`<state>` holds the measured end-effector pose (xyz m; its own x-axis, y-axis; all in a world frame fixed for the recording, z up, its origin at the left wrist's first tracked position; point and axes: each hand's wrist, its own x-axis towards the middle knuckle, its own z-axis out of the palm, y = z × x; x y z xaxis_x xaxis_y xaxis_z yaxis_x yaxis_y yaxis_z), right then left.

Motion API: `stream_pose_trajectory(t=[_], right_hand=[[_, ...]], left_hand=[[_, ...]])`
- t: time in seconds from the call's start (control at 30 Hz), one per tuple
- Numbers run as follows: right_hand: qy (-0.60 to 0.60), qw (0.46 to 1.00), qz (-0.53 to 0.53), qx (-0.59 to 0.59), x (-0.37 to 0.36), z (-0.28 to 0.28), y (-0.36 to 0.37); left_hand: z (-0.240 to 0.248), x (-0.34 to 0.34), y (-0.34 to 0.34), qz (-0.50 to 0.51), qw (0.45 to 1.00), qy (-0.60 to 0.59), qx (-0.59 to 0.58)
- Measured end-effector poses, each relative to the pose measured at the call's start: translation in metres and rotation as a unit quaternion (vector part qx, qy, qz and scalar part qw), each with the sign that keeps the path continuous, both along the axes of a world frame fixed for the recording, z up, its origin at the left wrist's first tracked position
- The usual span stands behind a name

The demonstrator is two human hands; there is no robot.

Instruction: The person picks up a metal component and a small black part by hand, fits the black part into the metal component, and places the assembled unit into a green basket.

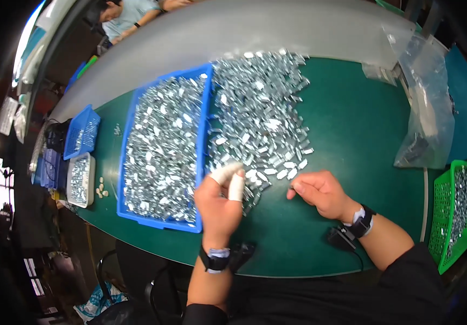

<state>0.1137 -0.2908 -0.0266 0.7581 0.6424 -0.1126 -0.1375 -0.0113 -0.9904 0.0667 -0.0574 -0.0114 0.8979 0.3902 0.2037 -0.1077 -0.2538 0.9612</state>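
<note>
A loose pile of small shiny metal pieces (266,108) lies on the green table, right of a blue tray (203,146) filled with more of them. At the pile's near edge is my left hand (220,208), its thumb and a finger wrapped in white. The fingers are curled in and partly hide one another; what they hold, if anything, I cannot make out. My right hand (323,192) hovers over the green surface just right of the pile. Its thumb presses against the curled fingers, and anything between them is too small to name.
Left of the tray stand a small blue basket (96,116) and a white container (91,184) of metal pieces. A green basket (439,227) is at the far right, below a clear plastic bag (423,108). A person (130,16) sits beyond the grey partition (298,27).
</note>
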Motion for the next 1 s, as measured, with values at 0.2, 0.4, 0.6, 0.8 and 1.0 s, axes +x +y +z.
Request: stream_pose_trajectory(t=[0.2, 0.4, 0.6, 0.8, 1.0], right_hand=[[-0.01, 1.0, 0.012, 0.01, 0.006, -0.007, -0.002], [-0.06, 0.998, 0.016, -0.011, 0.004, -0.009, -0.004], [-0.098, 0.995, 0.007, -0.013, -0.006, -0.019, -0.006], [0.008, 0.998, -0.016, 0.062, -0.007, -0.012, -0.003], [-0.14, 0.99, -0.007, -0.007, -0.001, -0.005, 0.0]], left_hand=[[0.006, 0.001, -0.005, -0.133, 0.957, 0.079, 0.244], [-0.006, 0.002, -0.023, -0.156, 0.908, 0.04, 0.388], [0.0, -0.007, -0.025, -0.159, 0.918, 0.004, 0.364], [0.013, -0.01, -0.028, -0.168, 0.978, 0.038, 0.117], [-0.006, -0.012, -0.027, -0.172, 0.985, 0.003, -0.006]])
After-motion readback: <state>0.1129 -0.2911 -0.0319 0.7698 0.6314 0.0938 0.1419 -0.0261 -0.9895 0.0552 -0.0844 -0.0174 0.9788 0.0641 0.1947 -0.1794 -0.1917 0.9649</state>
